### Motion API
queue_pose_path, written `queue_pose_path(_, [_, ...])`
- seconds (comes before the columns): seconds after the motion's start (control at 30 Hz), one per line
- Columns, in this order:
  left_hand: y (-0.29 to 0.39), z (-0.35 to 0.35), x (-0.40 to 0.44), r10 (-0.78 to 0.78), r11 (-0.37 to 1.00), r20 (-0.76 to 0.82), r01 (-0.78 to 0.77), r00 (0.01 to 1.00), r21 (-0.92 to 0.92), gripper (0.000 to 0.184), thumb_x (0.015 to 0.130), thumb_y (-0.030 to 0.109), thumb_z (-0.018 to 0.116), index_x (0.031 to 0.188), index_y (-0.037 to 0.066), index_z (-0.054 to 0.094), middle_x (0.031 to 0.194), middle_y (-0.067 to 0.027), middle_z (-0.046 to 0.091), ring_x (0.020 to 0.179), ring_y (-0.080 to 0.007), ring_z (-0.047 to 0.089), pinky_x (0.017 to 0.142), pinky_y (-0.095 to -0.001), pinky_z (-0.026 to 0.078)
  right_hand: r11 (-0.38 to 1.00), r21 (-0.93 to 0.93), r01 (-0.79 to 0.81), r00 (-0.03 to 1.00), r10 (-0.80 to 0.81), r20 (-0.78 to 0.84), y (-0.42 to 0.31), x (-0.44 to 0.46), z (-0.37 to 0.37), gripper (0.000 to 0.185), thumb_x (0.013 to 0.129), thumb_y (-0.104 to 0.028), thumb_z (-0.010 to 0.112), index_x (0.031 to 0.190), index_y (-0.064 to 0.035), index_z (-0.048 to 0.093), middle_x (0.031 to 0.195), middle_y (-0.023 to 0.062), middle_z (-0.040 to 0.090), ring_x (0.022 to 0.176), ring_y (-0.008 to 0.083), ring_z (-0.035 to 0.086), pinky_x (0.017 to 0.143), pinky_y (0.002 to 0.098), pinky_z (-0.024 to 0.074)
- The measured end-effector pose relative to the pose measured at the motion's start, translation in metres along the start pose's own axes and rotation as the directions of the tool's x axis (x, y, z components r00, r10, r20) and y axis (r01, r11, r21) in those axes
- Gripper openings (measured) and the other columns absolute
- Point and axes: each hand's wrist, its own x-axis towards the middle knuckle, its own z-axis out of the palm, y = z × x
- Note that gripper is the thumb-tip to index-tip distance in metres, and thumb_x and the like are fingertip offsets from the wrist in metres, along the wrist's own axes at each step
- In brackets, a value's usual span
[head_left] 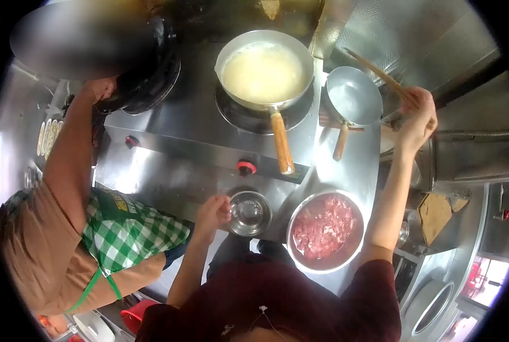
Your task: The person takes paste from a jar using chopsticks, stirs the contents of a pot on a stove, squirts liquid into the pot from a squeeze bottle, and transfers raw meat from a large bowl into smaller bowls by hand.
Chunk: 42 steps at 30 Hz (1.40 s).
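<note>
— Far left?
— Co-worker's arm point(72, 142), dark wok point(143, 85).
— Next?
— In the left hand point(213, 212), pinched sensibly by its rim before the stove point(194, 119): metal bowl point(251, 214); probably light, stiff, slick if wet.
— In the way?
— Likely the jutting pot handle point(281, 145), then meat basin point(325, 269), small pan point(354, 94).
— Beyond?
— Chopsticks point(382, 75), clasped in the right hand point(418, 117); likely light, stiff, best held near the rear.

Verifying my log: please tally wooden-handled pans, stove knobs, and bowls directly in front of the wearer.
Wooden-handled pans: 2 (larger pan, smaller pan)
Stove knobs: 2 (left knob, right knob)
Bowls: 2 (meat bowl, small metal bowl)
Total: 6
</note>
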Motion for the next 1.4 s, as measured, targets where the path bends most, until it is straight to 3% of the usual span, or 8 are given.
queue_pose_path(0.17, [0.007, -0.006, 0.023, -0.029, 0.999, 0.024, 0.029, 0.999, 0.015, 0.02, 0.086, 0.021, 0.049, 0.097, 0.006, 0.056, 0.079, -0.0027, 0.055, 0.067, -0.0121, 0.053, 0.062, -0.0246, 0.045, 0.985, -0.004, -0.175, 0.696, 0.127, 0.707, 0.027, -0.026, 0.109, 0.025, 0.087, -0.022, 0.054, 0.091, 0.0013, 0.062, 0.075, 0.0057, 0.062, 0.068, 0.01, 0.054, 0.063, 0.0246, 0.0437])
queue_pose_path(0.4, [0.024, -0.034, 0.055, -0.06, 0.998, -0.006, 0.06, 0.998, 0.033, 0.023, 0.085, 0.024, 0.05, 0.096, 0.006, 0.057, 0.08, -0.0025, 0.054, 0.07, -0.0114, 0.052, 0.065, -0.0249, 0.045, 0.981, -0.131, 0.145, 0.662, 0.002, 0.75, 0.036, -0.028, 0.155, 0.026, 0.084, -0.021, 0.058, 0.09, 0.0033, 0.062, 0.075, 0.0089, 0.063, 0.068, 0.0113, 0.057, 0.062, 0.026, 0.0456])
queue_pose_path(0.53, [0.033, -0.053, 0.06, -0.103, 0.993, -0.039, 0.105, 0.994, 0.053, 0.023, 0.085, 0.024, 0.048, 0.096, 0.006, 0.057, 0.081, -0.0029, 0.053, 0.072, -0.0119, 0.052, 0.067, -0.0256, 0.045, 0.944, -0.069, -0.322, 0.692, 0.284, 0.664, 0.048, -0.007, 0.155, 0.021, 0.084, -0.019, 0.059, 0.095, -0.0016, 0.063, 0.076, 0.0069, 0.061, 0.066, 0.0109, 0.055, 0.062, 0.0258, 0.0441])
queue_pose_path(0.67, [0.045, -0.062, 0.06, -0.057, 0.997, -0.032, 0.058, 0.998, 0.049, 0.024, 0.086, 0.023, 0.046, 0.097, 0.005, 0.057, 0.081, -0.0034, 0.053, 0.072, -0.0128, 0.052, 0.068, -0.0261, 0.045, 0.983, -0.179, 0.052, 0.676, 0.097, 0.731, 0.021, -0.024, 0.162, 0.024, 0.086, -0.019, 0.055, 0.092, 0.0026, 0.063, 0.08, 0.0057, 0.063, 0.068, 0.0108, 0.057, 0.064, 0.0233, 0.0448])
queue_pose_path(0.77, [0.048, -0.067, 0.061, -0.041, 0.999, -0.064, 0.041, 0.997, 0.011, 0.023, 0.086, 0.023, 0.046, 0.096, 0.005, 0.056, 0.08, -0.0025, 0.053, 0.071, -0.0124, 0.051, 0.066, -0.0257, 0.044, 0.924, -0.103, -0.367, 0.62, 0.326, 0.714, 0.029, -0.012, 0.139, 0.025, 0.086, -0.019, 0.054, 0.092, 0.004, 0.062, 0.081, 0.0068, 0.063, 0.068, 0.0109, 0.058, 0.063, 0.0224, 0.0444])
queue_pose_path(0.9, [0.044, -0.057, 0.065, -0.039, 0.998, -0.072, 0.036, 0.997, -0.049, 0.021, 0.086, 0.023, 0.047, 0.094, 0.006, 0.056, 0.078, -0.0007, 0.051, 0.068, -0.0119, 0.05, 0.065, -0.0261, 0.043, 0.96, -0.08, -0.267, 0.773, 0.263, 0.577, 0.049, -0.007, 0.165, 0.026, 0.086, -0.021, 0.055, 0.096, 0.0016, 0.062, 0.08, 0.0062, 0.063, 0.072, 0.0115, 0.059, 0.066, 0.0235, 0.0453])
queue_pose_path(1.1, [0.038, -0.053, 0.054, -0.037, 0.998, -0.051, 0.034, 0.998, -0.045, 0.023, 0.087, 0.024, 0.045, 0.096, 0.006, 0.056, 0.078, -0.0011, 0.052, 0.069, -0.0116, 0.05, 0.065, -0.0262, 0.043, 0.928, -0.15, -0.34, 0.568, 0.33, 0.754, 0.026, 0.0, 0.124, 0.025, 0.085, -0.022, 0.057, 0.095, 0.0007, 0.063, 0.081, 0.0043, 0.063, 0.072, 0.0099, 0.058, 0.069, 0.024, 0.047])
queue_pose_path(1.4, [0.037, -0.056, 0.049, -0.023, 0.999, -0.021, 0.022, 1.0, -0.026, 0.025, 0.086, 0.026, 0.048, 0.097, 0.006, 0.057, 0.081, -0.001, 0.054, 0.072, -0.0097, 0.051, 0.067, -0.0238, 0.044, 0.963, -0.172, 0.206, 0.728, -0.034, 0.685, 0.038, -0.012, 0.167, 0.016, 0.083, -0.01, 0.056, 0.091, 0.0033, 0.061, 0.074, 0.0142, 0.06, 0.066, 0.0199, 0.06, 0.059, 0.0288, 0.0453])
